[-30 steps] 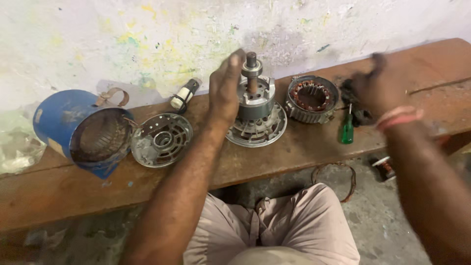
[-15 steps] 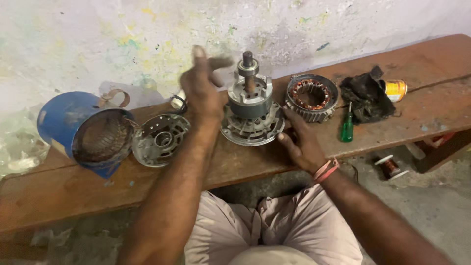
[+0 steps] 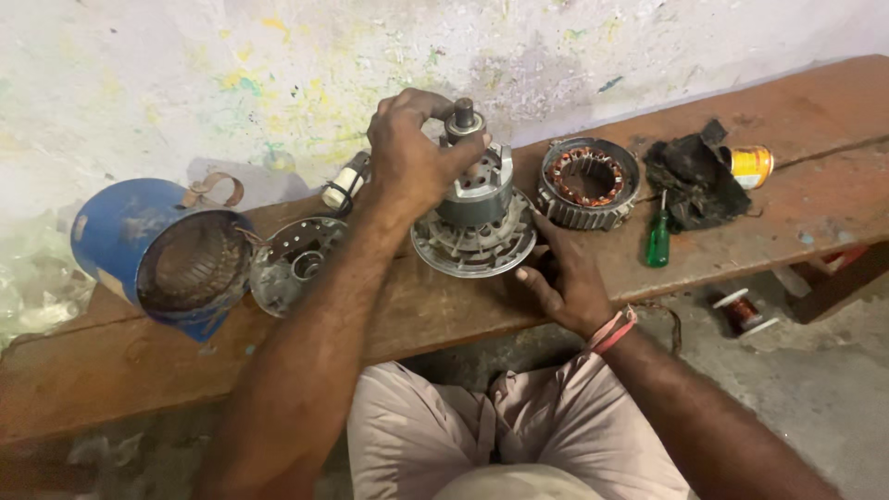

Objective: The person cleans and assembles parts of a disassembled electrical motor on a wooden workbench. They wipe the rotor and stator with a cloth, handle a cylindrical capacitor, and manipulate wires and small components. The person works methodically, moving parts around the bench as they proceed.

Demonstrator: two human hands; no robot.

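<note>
A grey metal motor rotor assembly (image 3: 474,218) with a round finned base and an upright shaft stands on the brown wooden bench (image 3: 111,370). My left hand (image 3: 412,157) grips its upper part from the left, fingers curled over the top near the shaft. My right hand (image 3: 563,273) rests on the bench at the base's right edge, fingers touching the rim. A ring-shaped stator (image 3: 589,183) with copper windings lies just right of the assembly.
A blue cylindrical housing (image 3: 157,255) lies on its side at left, with a round metal end cover (image 3: 294,262) beside it. A green-handled screwdriver (image 3: 658,239), black cloth (image 3: 694,181) and a yellow can (image 3: 750,167) lie at right. A wire spool (image 3: 741,310) sits on the floor.
My left hand has closed onto the top of the rotor assembly. My right hand came down from the right and settled at the base's rim.
</note>
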